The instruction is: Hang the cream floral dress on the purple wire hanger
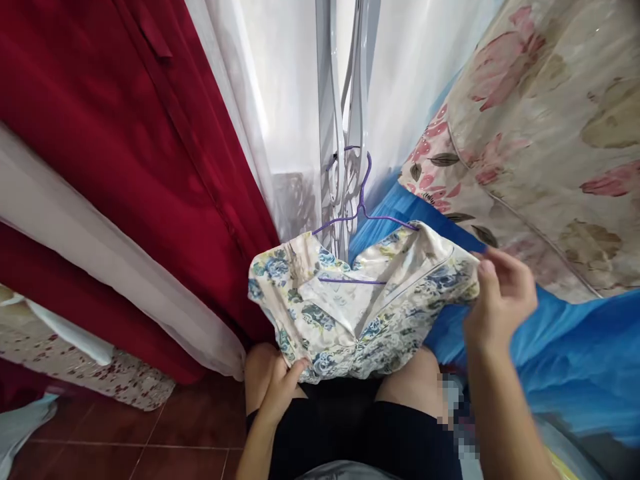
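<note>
A cream blouse [330,327] with a blue and green floral print hangs in front of my knees on a purple hanger [361,212]. Its V neckline faces up toward me, and the hanger's lower bar shows through the opening. The hook loops at a white metal bracket [365,87]. My left hand [287,387] is closed on the blouse's lower left edge, thumb on top. At the other side, my right hand [505,287] pinches the end of the right sleeve and holds it stretched outward. The blouse's lower part is bunched and partly out of sight.
Red curtains [165,133] and white drapes [270,87] hang close on the left. To the right are a large pink-flowered cloth [550,133] and blue fabric [580,360]. Reddish-brown floor tiles [185,427] lie below left, with a pale cloth [25,427] near them.
</note>
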Demonstrator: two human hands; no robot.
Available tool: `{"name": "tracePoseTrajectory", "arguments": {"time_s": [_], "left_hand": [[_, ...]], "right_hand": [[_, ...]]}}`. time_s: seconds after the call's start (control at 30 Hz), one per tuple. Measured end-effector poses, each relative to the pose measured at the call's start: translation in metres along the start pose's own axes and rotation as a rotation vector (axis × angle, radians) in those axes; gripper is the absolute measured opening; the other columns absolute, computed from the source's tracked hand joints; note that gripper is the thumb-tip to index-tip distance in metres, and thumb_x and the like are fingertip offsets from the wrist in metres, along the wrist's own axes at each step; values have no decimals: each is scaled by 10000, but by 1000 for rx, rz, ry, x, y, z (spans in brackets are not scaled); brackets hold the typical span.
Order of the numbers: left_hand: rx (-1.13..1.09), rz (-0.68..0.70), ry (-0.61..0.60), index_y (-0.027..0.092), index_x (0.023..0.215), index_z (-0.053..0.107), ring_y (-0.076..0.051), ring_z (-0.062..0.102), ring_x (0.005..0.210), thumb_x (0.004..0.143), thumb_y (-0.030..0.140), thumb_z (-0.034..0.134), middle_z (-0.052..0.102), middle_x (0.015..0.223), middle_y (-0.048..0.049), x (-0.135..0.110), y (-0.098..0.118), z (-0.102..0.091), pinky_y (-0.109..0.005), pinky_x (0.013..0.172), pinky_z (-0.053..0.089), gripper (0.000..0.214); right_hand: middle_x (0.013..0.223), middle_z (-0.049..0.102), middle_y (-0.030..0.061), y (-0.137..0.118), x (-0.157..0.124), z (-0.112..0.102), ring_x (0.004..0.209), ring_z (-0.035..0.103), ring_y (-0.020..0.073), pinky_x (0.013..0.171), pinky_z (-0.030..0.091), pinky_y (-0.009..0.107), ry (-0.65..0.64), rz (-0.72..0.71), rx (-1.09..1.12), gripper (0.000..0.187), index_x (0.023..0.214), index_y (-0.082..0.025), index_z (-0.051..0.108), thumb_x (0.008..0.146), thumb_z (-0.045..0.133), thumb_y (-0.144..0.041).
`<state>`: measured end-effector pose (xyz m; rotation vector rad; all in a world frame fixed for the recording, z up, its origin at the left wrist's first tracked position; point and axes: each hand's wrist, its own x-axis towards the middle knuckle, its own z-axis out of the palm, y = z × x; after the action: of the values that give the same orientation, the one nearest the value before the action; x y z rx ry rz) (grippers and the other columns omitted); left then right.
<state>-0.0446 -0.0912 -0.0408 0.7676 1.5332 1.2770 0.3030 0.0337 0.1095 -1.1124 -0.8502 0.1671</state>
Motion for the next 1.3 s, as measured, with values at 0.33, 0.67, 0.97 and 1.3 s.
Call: {"name": "tracePoseTrajectory", "arguments": {"time_s": [0.33,0.67,0.97,1.3], "left_hand": [[-86,99,-164,174,1143,729,-327,642,1251,757,287,729,777,1075,-94,-5,12,55,-462,1146,439,402],[70,610,541,217,1195,522,-274,601,1195,800,253,736,587,1270,-121,-18,-3,49,-415,1048,480,451],[256,627,-187,223,1017,601,-200,634,873,911,231,625,655,941,-50,-20,7,123,-325,824,505,109],[446,799,-244,203,849,585,-166,570,713,910,138,540,578,812,-39,-24,13,136,-279,677,447,100]], "right_hand": [[663,505,-5,36,-167,-7,610,454,153,603,383,284,-1133,574,151,432,733,-201,566,1021,493,-515],[531,529,-23,25,-158,-1,496,404,123,523,310,268,-1087,727,174,402,754,-184,663,982,552,-496],[501,565,-18,4,-150,-11,463,458,113,496,348,252,-1143,768,187,371,769,-172,699,974,576,-456],[471,549,-41,-61,-30,72,359,376,50,351,227,191,-1026,669,385,332,740,-143,679,866,703,-449]]}}
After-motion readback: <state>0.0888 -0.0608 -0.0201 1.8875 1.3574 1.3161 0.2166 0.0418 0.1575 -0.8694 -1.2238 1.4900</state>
